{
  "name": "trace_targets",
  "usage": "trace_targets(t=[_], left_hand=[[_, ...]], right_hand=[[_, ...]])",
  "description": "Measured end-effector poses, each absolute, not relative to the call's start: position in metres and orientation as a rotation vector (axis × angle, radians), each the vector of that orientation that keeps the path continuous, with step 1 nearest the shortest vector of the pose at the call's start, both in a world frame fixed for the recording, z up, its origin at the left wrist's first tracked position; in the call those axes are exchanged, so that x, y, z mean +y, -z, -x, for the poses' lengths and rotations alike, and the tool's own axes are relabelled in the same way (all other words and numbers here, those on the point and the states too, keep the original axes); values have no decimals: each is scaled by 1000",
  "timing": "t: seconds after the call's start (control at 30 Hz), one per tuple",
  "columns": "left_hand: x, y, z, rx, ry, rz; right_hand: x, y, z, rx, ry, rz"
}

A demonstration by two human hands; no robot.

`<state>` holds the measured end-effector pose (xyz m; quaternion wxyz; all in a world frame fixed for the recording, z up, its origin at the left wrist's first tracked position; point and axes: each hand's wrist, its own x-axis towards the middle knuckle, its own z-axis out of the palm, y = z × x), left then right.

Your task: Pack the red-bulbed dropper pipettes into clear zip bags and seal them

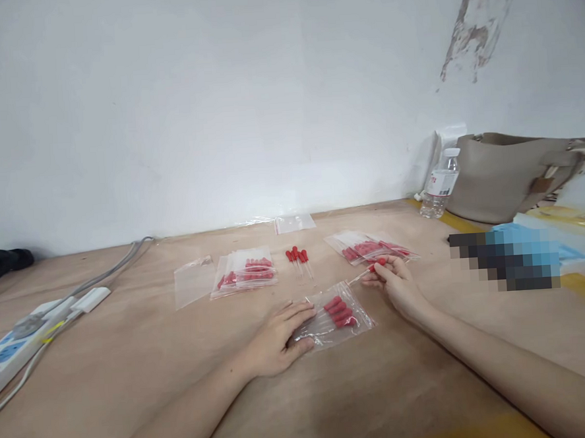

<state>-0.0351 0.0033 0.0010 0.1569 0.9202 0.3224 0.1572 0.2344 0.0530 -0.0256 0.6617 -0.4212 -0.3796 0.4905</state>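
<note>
My left hand lies with its fingers stretched out flat on the left end of a clear zip bag. Inside this bag are several droppers with red rubber bulbs, the bulbs towards the bag's right end. At the right, my right hand pinches a single dropper by its red bulb. Its thin clear tube points left, near the bag's upper right corner. Beyond the bag, several loose droppers lie side by side on the table, bulbs away from me.
Filled bags of droppers lie in a left pile and a right pile. Flat zip bags sit farther left and by the wall. A power strip with cables is at left; a water bottle and grey handbag stand right.
</note>
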Motion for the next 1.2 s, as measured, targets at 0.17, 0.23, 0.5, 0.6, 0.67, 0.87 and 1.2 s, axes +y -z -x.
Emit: trace_targets(t=[0.17, 0.23, 0.5, 0.6, 0.67, 0.87, 1.2], left_hand=[[3, -2, 35, 938, -447, -2625], [3, -2, 35, 935, -451, -2619], [2, -4, 34, 943, -489, -2608], [2, -4, 34, 941, -496, -2606], [2, -3, 34, 939, -487, -2606], [2, -3, 34, 951, -447, -2611], [1, -4, 33, 927, -501, -2614]], right_hand=[[49, 29, -231, -904, -1258, 923], [46, 30, -234, -937, -1268, 919], [41, 28, -236, -1002, -1291, 981], [41, 27, -235, -1226, -1304, 1092], [41, 27, -236, -1412, -1260, 1150], [47, 23, -235, -1627, -1267, 1248], [62, 9, -234, -1797, -1426, 1160]])
